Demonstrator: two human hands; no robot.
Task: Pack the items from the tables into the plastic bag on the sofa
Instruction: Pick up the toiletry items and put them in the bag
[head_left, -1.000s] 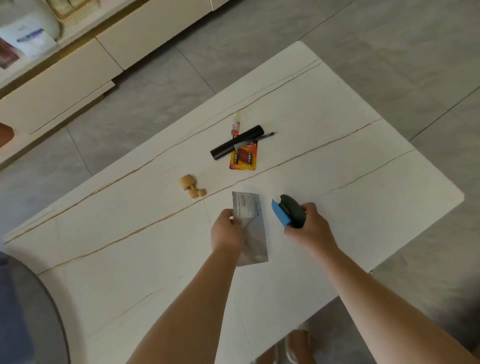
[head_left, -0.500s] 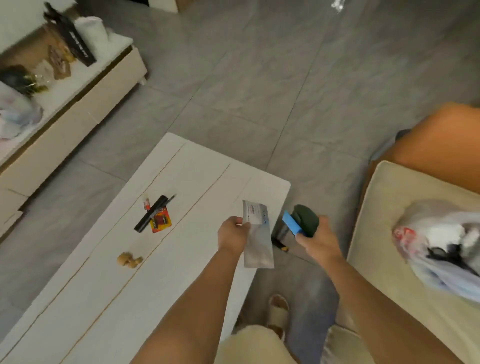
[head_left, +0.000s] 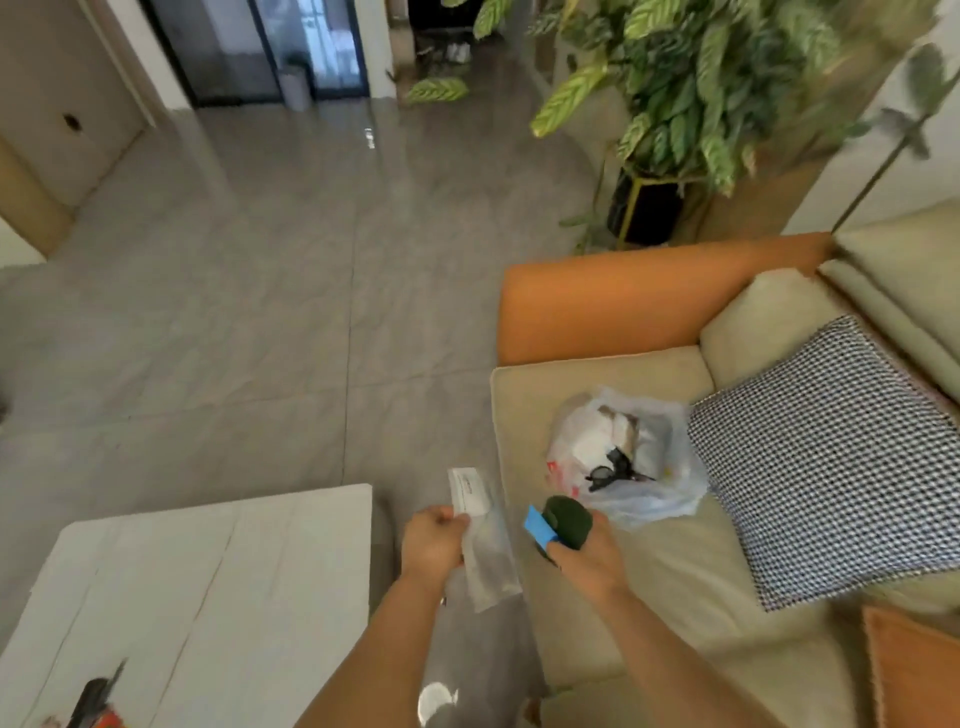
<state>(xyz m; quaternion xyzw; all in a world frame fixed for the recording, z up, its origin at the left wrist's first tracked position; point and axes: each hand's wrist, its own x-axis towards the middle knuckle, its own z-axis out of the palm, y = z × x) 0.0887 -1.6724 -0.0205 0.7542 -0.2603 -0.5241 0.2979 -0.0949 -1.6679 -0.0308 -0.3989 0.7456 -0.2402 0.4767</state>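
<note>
A: What is sitting nearest, at the bottom of the frame?

B: The white counter (head_left: 208, 587) is filling the lower left. At its bottom-left edge a dark pen-like item (head_left: 88, 699) is lying against something red; both are partly cut off, so I cannot tell more.

A: And the hands?

B: Both are reaching up from the bottom centre. The left hand (head_left: 434, 543) is pinching a clear flat packet (head_left: 483, 540) with a white label at its top end, and the packet is hanging over the gap between the counter and the sofa. The right hand (head_left: 587, 553) is curling around a dark green rounded object (head_left: 569, 522) with a blue flat piece (head_left: 540, 526) sticking out on its left side.

A: Where is the bag lying?

B: The plastic bag (head_left: 623, 457) is resting on the beige seat of the sofa (head_left: 597, 374), right of centre, just above the right hand. It is gaping open, showing white things and a black item inside. A black-and-white checked cushion (head_left: 826, 462) is touching its right side.

A: Farther back?

B: The sofa's orange arm, then grey tiled floor (head_left: 260, 291), and a leafy plant (head_left: 701, 78) in a black pot at the upper right.
</note>
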